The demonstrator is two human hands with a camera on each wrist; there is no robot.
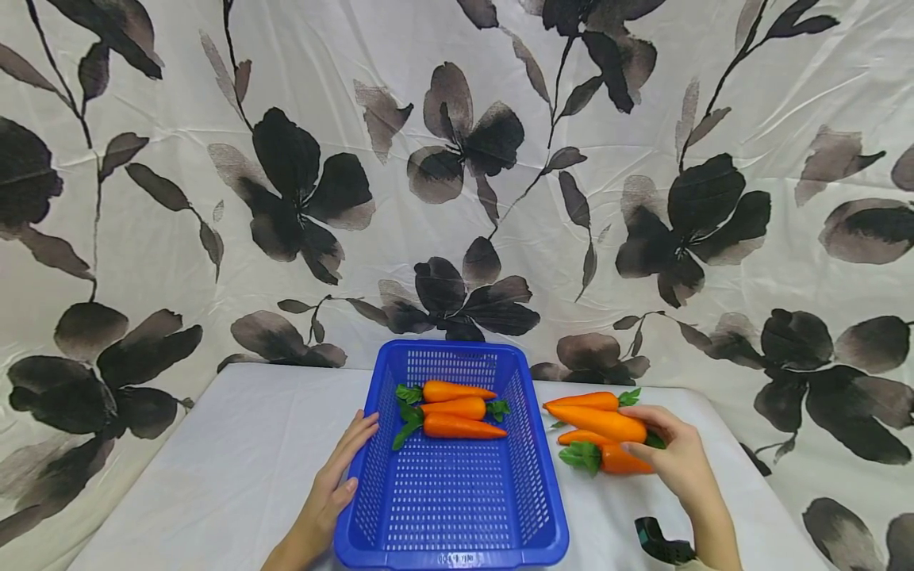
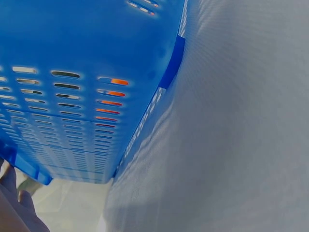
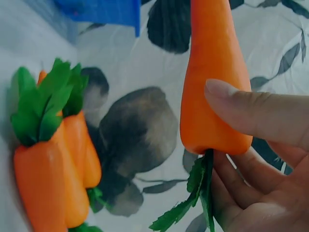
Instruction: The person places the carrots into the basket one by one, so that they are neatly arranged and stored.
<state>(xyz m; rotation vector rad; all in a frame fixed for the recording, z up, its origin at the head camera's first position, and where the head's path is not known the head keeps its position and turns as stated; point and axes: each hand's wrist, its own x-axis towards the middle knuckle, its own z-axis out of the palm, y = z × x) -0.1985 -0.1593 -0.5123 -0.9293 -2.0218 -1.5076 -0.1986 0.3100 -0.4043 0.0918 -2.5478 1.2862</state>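
Note:
My right hand (image 1: 671, 448) pinches an orange toy carrot (image 1: 603, 423) near its leafy end, thumb on one side and fingers on the other. In the right wrist view this carrot (image 3: 215, 82) is lifted apart from the other carrots (image 3: 38, 183), its green leaves (image 3: 193, 193) hanging down beside my palm. My left hand (image 1: 332, 484) rests with extended fingers against the left rim of a blue plastic basket (image 1: 450, 507). Three carrots (image 1: 464, 429) with green tops lie side by side across the basket's back half. The left wrist view shows mostly the basket's slotted side (image 2: 67, 116).
Three more carrots (image 1: 628, 460) lie on the white-covered table (image 1: 236, 460), right of the basket, below the held one. A dark band or strap (image 1: 660, 543) is on my right wrist. Behind the table hangs a floral cloth (image 1: 457, 222).

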